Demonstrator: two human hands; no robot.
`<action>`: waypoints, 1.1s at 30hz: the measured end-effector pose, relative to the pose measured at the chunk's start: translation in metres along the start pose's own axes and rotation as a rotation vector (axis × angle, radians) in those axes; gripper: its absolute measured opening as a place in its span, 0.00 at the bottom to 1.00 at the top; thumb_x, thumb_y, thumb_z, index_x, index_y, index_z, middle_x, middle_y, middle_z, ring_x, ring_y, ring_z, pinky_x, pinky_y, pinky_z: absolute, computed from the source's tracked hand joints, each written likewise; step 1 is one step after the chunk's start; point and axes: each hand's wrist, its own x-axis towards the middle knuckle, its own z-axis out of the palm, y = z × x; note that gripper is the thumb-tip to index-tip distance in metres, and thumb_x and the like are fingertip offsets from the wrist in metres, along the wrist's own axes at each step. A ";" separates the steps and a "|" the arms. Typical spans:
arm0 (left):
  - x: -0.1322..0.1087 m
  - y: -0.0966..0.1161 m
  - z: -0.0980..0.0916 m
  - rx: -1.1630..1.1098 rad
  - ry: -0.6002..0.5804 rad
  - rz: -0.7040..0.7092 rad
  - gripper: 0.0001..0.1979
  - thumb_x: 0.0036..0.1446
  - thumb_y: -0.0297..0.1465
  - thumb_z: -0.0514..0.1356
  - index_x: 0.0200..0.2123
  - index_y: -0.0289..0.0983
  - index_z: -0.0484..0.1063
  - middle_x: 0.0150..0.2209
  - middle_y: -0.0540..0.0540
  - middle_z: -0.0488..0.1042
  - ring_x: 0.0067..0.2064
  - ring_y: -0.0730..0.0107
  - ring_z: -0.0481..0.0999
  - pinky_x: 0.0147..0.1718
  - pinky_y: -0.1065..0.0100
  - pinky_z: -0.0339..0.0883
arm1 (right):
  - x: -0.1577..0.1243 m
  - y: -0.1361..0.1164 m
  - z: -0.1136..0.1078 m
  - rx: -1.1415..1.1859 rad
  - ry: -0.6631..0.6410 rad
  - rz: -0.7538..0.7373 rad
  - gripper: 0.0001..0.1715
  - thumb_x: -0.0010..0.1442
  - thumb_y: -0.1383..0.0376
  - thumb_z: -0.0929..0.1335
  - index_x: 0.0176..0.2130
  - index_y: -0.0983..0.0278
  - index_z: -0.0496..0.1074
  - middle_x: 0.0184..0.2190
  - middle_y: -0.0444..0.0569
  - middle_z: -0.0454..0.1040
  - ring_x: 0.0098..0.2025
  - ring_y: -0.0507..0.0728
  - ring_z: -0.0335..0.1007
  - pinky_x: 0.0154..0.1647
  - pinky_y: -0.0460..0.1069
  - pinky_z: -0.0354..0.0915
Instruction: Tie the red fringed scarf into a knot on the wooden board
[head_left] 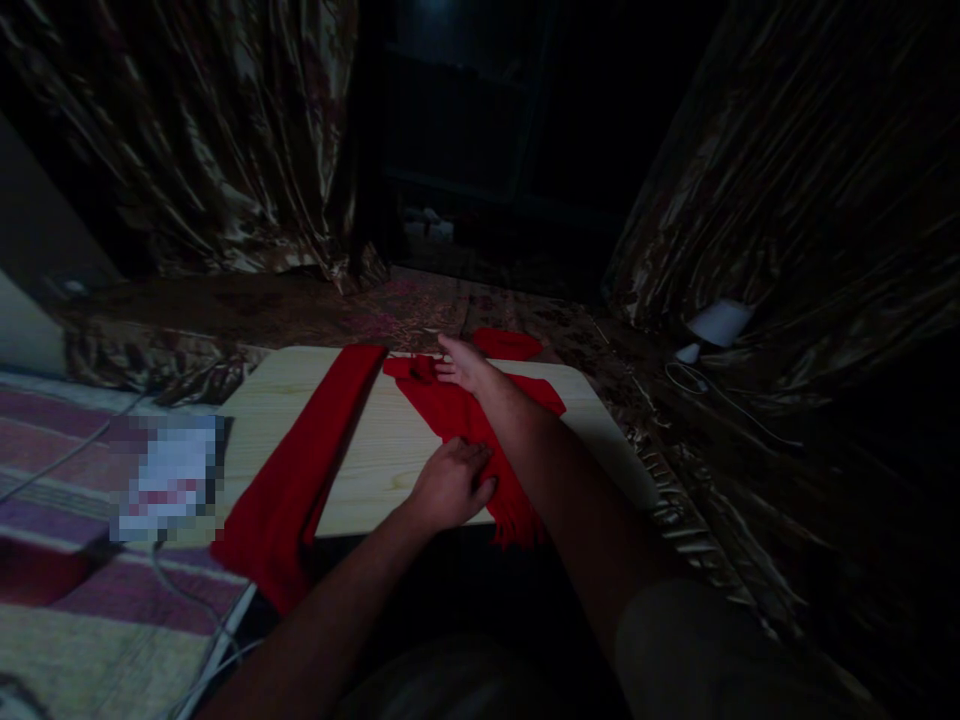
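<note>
A red scarf (510,505) with a fringed near end lies bunched on a light wooden tabletop (375,485). My left hand (452,485) rests on its near part, thumb apart from the fingers. Farther back, my right hand (463,367) is open over the scarf's far end, fingers stretched to the left. My right forearm crosses the scarf and hides part of it. Left of both hands, a long folded strip of red cloth (315,470) runs across the table and hangs over its near edge.
Another red piece (506,344) lies just beyond the table's far edge. A blurred-out white item (171,470) is at the left, with cables on a striped cover (60,480). At the right stands a small white lamp (720,322) with a cord. Patterned curtains (247,150) hang behind.
</note>
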 end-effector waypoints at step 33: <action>0.057 -0.161 -0.078 -0.096 0.290 -0.962 0.11 0.52 0.38 0.64 0.35 0.36 0.73 0.37 0.33 0.78 0.50 0.38 0.75 0.49 0.49 0.67 | -0.112 0.101 -0.115 -0.375 -0.041 -0.181 0.05 0.54 0.69 0.69 0.26 0.65 0.69 0.23 0.40 0.70 0.26 0.49 0.63 0.28 0.44 0.55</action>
